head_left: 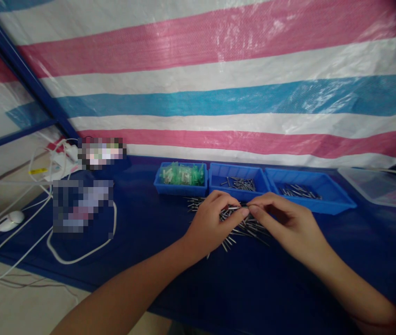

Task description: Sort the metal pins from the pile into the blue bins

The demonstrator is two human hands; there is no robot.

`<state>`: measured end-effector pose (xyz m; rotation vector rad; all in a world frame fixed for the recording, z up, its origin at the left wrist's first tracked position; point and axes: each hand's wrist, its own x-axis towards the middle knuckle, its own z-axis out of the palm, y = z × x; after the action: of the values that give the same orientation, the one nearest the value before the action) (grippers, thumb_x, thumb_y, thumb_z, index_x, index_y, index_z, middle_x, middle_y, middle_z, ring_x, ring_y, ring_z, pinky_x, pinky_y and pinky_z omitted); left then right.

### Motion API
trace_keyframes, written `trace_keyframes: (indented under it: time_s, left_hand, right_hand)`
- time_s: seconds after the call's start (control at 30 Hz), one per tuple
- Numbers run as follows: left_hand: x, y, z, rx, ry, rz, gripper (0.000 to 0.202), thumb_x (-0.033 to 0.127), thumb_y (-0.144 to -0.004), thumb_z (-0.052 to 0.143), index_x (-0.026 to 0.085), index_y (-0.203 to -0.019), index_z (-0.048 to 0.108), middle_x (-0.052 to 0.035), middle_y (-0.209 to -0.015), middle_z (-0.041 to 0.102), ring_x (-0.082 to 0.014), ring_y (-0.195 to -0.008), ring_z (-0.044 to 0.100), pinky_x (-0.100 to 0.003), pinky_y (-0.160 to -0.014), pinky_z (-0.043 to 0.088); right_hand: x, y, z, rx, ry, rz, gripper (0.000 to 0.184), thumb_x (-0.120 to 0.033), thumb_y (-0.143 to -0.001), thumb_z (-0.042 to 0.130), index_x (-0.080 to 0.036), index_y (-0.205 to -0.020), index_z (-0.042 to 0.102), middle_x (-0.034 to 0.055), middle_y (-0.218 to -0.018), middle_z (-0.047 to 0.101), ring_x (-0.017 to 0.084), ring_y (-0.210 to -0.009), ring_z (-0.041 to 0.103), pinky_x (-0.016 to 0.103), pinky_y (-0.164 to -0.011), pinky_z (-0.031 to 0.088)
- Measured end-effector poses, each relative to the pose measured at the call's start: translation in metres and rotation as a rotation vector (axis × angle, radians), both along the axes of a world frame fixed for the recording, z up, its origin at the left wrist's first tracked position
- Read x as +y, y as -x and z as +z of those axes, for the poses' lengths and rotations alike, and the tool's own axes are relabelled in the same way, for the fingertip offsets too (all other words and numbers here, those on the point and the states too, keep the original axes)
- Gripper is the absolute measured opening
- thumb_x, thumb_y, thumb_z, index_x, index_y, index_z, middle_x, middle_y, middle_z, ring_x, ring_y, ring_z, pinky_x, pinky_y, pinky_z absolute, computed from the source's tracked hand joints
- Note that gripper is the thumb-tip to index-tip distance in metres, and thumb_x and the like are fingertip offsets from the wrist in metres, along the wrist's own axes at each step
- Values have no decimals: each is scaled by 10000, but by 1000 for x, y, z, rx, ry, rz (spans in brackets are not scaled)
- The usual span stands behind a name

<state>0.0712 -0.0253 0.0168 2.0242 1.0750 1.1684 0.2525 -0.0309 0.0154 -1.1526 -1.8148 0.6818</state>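
A loose pile of thin silvery metal pins (250, 227) lies on the dark blue tabletop. Just above it, my left hand (215, 221) has thumb and forefinger pinched together, apparently on one thin pin. My right hand (285, 221) meets it fingertip to fingertip, also in a pinch; whatever sits between its fingers is too small to make out. Right behind the hands stand two blue bins, a middle bin (215, 179) and a right bin (337, 200), each with more metal pieces inside. Part of the pile is hidden under my hands.
Green plastic packets (187, 174) fill the left blue bin (180, 189). A clear plastic lid or tray (375, 186) lies at the far right. White cables (79, 258) and a white mouse-like device (11, 220) occupy the left side. Striped plastic sheeting (219, 102) hangs behind the table.
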Motion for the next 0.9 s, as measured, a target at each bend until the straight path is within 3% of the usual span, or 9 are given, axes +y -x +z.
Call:
trace_keyframes:
  time_s: [0.13, 0.27, 0.37, 0.47, 0.57, 0.7, 0.8, 0.9]
  left_hand:
    - [-1, 2, 2, 78, -32, -2, 207, 332, -894, 558, 150, -964, 629, -64, -965, 624, -167, -928, 587, -284, -853, 448]
    - [3, 12, 10, 384, -105, -98, 275, 366, -924, 504, 187, -1093, 626, -61, -1043, 643, -182, -961, 586, -311, -858, 417]
    - [8, 24, 21, 631, -205, -259, 234, 350, -932, 495, 213, -988, 675, -31, -957, 655, -166, -892, 587, -296, -797, 389]
    - [12, 36, 32, 762, -211, -340, 230, 376, -898, 550, 193, -863, 685, -31, -916, 638, -159, -851, 572, -291, -794, 382]
    - [11, 46, 44, 837, -145, -322, 242, 409, -858, 601, 184, -800, 668, -39, -917, 616, -176, -860, 556, -310, -821, 382]
    - [4, 58, 54, 890, 34, -300, 193, 384, -798, 674, 213, -885, 651, -27, -941, 610, -198, -910, 545, -305, -825, 393]
    - [-3, 62, 55, 945, 166, -290, 356, 448, -686, 759, 221, -931, 636, -21, -953, 616, -213, -912, 552, -295, -793, 406]
    - [-9, 59, 52, 1026, 204, -238, 468, 568, -608, 767, 193, -860, 642, -38, -902, 625, -228, -864, 572, -285, -708, 407]
  right_hand:
    - [6, -6, 3, -49, -18, -34, 207, -400, -869, 551, -216, -850, 644, 31, -827, 656, 177, -774, 595, 292, -694, 465]
    - [18, -36, 13, -154, -105, -341, 236, -429, -853, 548, -208, -842, 632, 40, -830, 659, 190, -761, 597, 307, -695, 438]
    - [29, -76, 18, -438, -148, -656, 261, -468, -837, 517, -231, -815, 623, 43, -730, 618, 233, -695, 588, 353, -641, 402]
    - [43, -118, 10, -661, -217, -700, 371, -531, -869, 377, -245, -780, 594, 65, -707, 578, 296, -693, 585, 378, -591, 364]
    - [55, -144, -5, -831, -334, -701, 397, -542, -867, 339, -245, -774, 584, 87, -716, 570, 365, -802, 602, 458, -678, 384]
    - [57, -141, -11, -859, -330, -743, 433, -552, -864, 388, -201, -978, 614, 162, -908, 595, 418, -1037, 555, 551, -880, 333]
    - [50, -118, -2, -784, -358, -720, 385, -479, -889, 399, -195, -1039, 613, 164, -969, 604, 385, -1100, 536, 534, -961, 297]
    - [43, -92, 4, -730, -415, -639, 320, -420, -891, 445, -188, -1006, 633, 158, -970, 622, 353, -1083, 546, 518, -983, 288]
